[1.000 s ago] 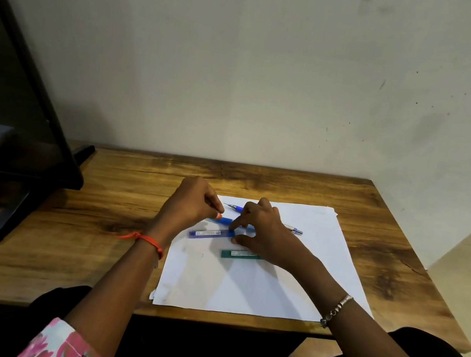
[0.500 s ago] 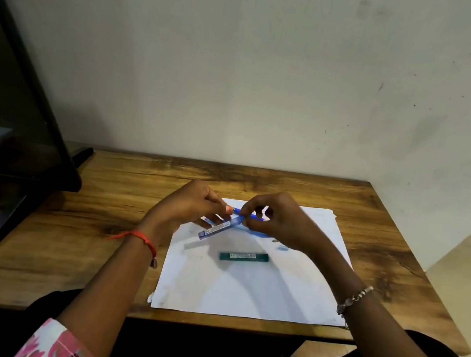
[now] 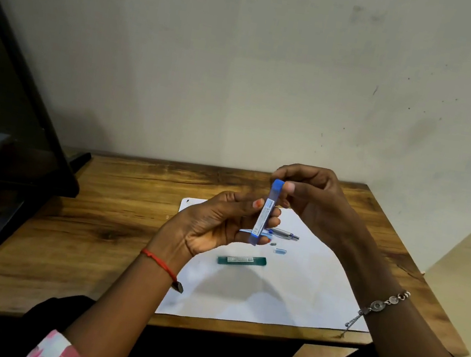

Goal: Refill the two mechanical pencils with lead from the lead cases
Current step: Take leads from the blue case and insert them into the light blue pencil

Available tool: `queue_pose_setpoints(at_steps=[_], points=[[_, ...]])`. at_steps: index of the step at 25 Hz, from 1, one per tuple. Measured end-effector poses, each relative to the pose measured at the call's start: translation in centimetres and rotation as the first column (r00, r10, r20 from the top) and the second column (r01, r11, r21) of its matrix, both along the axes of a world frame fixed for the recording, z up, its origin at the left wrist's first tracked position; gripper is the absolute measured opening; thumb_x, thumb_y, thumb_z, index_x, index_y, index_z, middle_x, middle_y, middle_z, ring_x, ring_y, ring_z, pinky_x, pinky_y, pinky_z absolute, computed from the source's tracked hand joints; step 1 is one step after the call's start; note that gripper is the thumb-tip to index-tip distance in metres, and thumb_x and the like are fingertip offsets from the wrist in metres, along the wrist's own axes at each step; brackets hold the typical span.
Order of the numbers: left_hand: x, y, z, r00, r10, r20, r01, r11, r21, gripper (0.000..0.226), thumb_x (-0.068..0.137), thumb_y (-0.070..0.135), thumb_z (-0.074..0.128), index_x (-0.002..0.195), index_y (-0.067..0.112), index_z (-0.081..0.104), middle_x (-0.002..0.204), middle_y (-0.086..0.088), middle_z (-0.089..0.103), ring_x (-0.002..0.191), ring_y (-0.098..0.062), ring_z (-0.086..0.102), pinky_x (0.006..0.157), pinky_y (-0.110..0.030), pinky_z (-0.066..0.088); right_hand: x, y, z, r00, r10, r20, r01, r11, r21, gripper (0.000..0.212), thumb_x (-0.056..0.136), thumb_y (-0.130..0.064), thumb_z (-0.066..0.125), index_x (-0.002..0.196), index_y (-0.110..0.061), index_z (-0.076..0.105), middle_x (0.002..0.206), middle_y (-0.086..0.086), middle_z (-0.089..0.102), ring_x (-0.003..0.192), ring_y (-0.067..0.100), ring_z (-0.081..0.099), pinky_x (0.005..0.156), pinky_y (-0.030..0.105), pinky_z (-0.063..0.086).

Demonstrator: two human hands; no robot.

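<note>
A wooden worktop [image 3: 117, 212] carries a white paper sheet [image 3: 286, 294] and a dark monitor stand [image 3: 0, 230]. On the sheet lie a green lead case [image 3: 242, 260], a pencil [image 3: 284, 234] and a small cap [image 3: 279, 251].

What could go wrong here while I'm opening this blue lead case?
1. The blue lead case is held upright above the paper, right hand at its cap; a sudden pull could spill thin leads.
2. Two tiny loose parts lie by the pencil; a dropping hand might scatter them.
3. The green case below could get knocked.
</note>
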State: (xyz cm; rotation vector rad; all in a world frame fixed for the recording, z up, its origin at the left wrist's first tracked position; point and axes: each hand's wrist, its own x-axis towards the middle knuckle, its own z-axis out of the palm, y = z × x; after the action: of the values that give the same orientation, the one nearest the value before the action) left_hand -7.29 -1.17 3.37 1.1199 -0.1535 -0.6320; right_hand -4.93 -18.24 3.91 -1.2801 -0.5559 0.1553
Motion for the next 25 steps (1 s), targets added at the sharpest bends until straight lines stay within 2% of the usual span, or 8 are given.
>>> queue_pose_setpoints(at_steps=[4,10,12,16,19,21,25], points=[[-0.1,-0.3,-0.2,1.000,-0.019,0.016,0.019,0.999,-0.033,0.018,0.046,0.017,0.066,0.061,0.012,0.075,0.063,-0.001,0.072,0.059,-0.008,0.069,0.047,-0.026,0.056,0.1,0.3,0.0,0.995,-0.096,-0.032,0.094,0.994,-0.060,0.022,0.071,-0.005,0.058,0.071,-0.015,0.077,0.058,-0.002,0.066,0.051,0.009,0.052,0.048,0.016,0.041],[0.1,-0.6,-0.5,0.999,-0.039,0.027,0.039,0.999,-0.017,0.020,0.050,0.017,0.066,0.066,0.012,0.076,0.065,-0.001,0.073,0.063,-0.009,0.070,0.052,-0.028,0.058,-0.1,0.3,0.3,0.978,-0.210,-0.005,0.207,0.965,-0.164,0.015,0.068,-0.007,0.067,0.056,-0.013,0.073,0.051,0.003,0.064,0.042,0.012,0.049,0.041,0.018,0.039],[0.3,-0.6,-0.7,0.999,-0.036,0.020,0.036,0.999,-0.018,0.020,0.050,0.017,0.066,0.066,0.011,0.076,0.065,-0.002,0.072,0.063,-0.009,0.070,0.052,-0.028,0.057,-0.2,0.4,0.2,0.974,-0.227,0.001,0.223,0.959,-0.176,0.010,0.065,-0.010,0.072,0.056,-0.012,0.073,0.049,0.003,0.063,0.041,0.013,0.050,0.040,0.019,0.040],[0.4,-0.5,-0.8,0.998,-0.055,0.016,0.055,0.998,-0.025,0.019,0.050,0.016,0.066,0.065,0.010,0.075,0.064,-0.002,0.072,0.062,-0.009,0.070,0.053,-0.028,0.058,-0.1,0.6,0.2,0.963,-0.269,-0.018,0.263,0.951,-0.160,0.015,0.066,-0.018,0.064,0.056,-0.009,0.071,0.049,0.003,0.063,0.040,0.014,0.054,0.038,0.020,0.043],[0.3,-0.6,-1.0,0.997,-0.077,0.015,0.078,0.996,-0.031,0.016,0.059,0.012,0.061,0.066,0.010,0.076,0.066,-0.002,0.073,0.065,-0.010,0.070,0.055,-0.030,0.058,0.1,0.3,0.2,0.966,-0.256,-0.037,0.248,0.958,-0.145,0.018,0.070,-0.016,0.066,0.062,-0.001,0.064,0.051,0.007,0.064,0.039,0.017,0.055,0.038,0.021,0.044],[0.5,-0.5,-1.1,0.998,-0.068,0.004,0.069,0.997,-0.034,0.022,0.066,0.009,0.054,0.066,0.009,0.076,0.065,-0.003,0.072,0.064,-0.010,0.070,0.055,-0.030,0.059,0.2,0.2,0.2,0.968,-0.233,-0.096,0.220,0.966,-0.134,0.016,0.076,-0.011,0.066,0.062,-0.004,0.065,0.053,0.009,0.064,0.040,0.018,0.055,0.037,0.021,0.042],[0.7,-0.4,-1.4,0.998,-0.054,-0.014,0.054,0.998,-0.036,0.024,0.073,0.009,0.052,0.068,0.008,0.076,0.064,-0.004,0.072,0.063,-0.010,0.070,0.057,-0.029,0.059,0.2,0.0,0.0,0.922,-0.183,-0.341,0.138,0.978,-0.153,0.024,0.088,-0.006,0.041,0.073,-0.004,0.060,0.055,0.006,0.060,0.040,0.010,0.050,0.036,0.018,0.035]])
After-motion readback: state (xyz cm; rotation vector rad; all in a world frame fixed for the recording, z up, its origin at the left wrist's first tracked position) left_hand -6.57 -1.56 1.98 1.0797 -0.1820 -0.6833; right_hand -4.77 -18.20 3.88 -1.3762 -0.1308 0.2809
